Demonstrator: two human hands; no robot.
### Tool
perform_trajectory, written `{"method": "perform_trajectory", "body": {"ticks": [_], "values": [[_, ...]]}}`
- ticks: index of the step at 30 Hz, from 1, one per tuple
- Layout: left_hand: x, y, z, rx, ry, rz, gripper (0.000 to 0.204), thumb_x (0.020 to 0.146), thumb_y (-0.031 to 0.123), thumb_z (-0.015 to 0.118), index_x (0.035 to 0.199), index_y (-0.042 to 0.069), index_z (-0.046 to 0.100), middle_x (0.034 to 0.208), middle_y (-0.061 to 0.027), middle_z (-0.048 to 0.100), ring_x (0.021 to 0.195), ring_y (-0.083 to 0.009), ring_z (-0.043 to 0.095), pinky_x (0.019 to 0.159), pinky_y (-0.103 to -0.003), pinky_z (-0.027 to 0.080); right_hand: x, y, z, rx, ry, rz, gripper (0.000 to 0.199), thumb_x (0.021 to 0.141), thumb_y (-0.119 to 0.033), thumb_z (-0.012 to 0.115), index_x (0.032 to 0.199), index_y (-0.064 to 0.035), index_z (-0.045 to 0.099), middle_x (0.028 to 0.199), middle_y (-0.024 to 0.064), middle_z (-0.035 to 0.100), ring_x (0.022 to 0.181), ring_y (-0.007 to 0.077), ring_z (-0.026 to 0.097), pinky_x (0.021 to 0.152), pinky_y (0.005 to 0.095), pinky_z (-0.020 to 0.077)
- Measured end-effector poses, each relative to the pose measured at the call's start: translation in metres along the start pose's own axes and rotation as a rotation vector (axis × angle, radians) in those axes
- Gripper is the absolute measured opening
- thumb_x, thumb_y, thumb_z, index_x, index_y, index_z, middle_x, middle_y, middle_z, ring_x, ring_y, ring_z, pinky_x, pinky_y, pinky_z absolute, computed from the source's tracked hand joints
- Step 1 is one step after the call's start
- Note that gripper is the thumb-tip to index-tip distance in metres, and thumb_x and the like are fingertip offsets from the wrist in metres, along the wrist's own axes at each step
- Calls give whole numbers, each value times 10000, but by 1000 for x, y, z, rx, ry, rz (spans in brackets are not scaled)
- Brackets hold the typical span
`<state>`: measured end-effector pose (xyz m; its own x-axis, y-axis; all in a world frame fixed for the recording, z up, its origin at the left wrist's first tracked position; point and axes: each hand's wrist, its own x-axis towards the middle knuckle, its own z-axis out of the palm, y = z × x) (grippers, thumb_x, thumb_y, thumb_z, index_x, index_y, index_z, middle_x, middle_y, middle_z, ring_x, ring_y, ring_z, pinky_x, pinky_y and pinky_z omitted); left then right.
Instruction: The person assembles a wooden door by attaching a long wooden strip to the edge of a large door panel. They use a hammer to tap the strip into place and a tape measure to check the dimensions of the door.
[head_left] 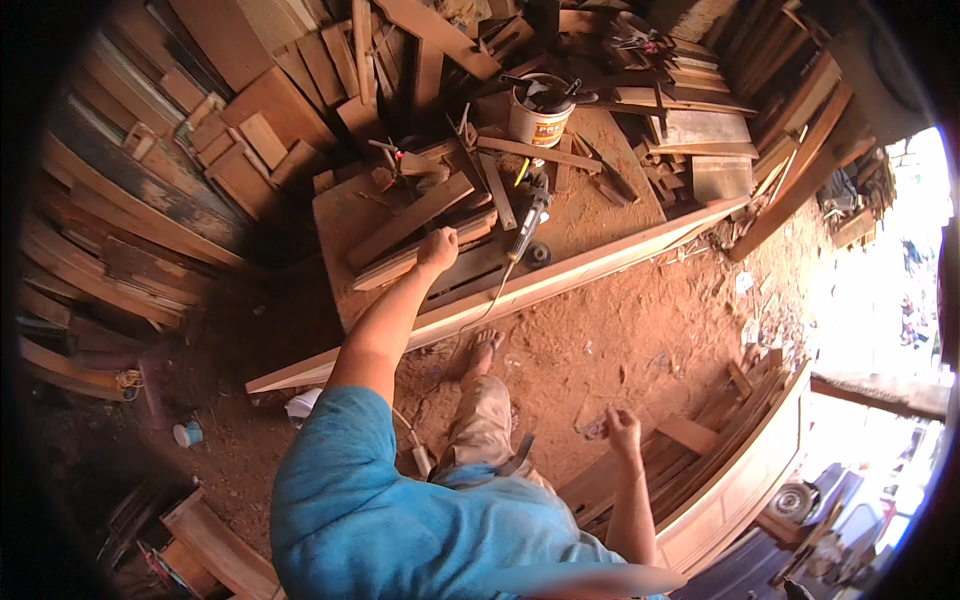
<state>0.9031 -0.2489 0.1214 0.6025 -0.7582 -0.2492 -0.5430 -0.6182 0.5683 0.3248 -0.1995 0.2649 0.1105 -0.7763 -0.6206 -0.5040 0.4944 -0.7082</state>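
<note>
My left hand (438, 250) is closed, reaching over the worktable (345, 215) beside a stack of wooden strips (400, 262). Whatever it may hold is too small to make out. Just above it a wooden board (412, 220) lies slanted. To the right of that hand rests a corded power tool, looking like an angle grinder (528, 225), its cord hanging over the table's front edge. My right hand (624, 432) hangs low at my right side, fingers curled together, well away from the table. Its contents, if any, cannot be seen.
A white bucket (538, 118) with tools stands at the table's back. A long timber (560, 285) runs along its front edge. Planks (100, 230) lean at the left; stacked boards (705, 130) lie at the back right. A long wooden panel (735, 480) stands beside my right arm.
</note>
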Motion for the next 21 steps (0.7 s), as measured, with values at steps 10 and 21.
{"method": "perform_trajectory", "body": {"ticks": [10, 21], "values": [[101, -33, 21, 379, -92, -33, 589, 919, 166, 518, 1472, 42, 356, 1541, -154, 352, 1299, -363, 479, 1035, -444, 470, 54, -32, 8, -77, 81, 342, 302, 933, -284, 677, 957, 15, 644, 709, 44, 626, 563, 122, 588, 513, 275, 492], [165, -20, 19, 479, -116, -271, 678, 798, 354, 794, 1297, 55, 445, 1275, -209, 510, 1204, -355, 528, 917, -437, 542, 86, -60, 43, -136, -44, 363, 284, 941, -259, 670, 929, 22, 628, 711, 54, 623, 573, 123, 580, 530, 272, 480]]}}
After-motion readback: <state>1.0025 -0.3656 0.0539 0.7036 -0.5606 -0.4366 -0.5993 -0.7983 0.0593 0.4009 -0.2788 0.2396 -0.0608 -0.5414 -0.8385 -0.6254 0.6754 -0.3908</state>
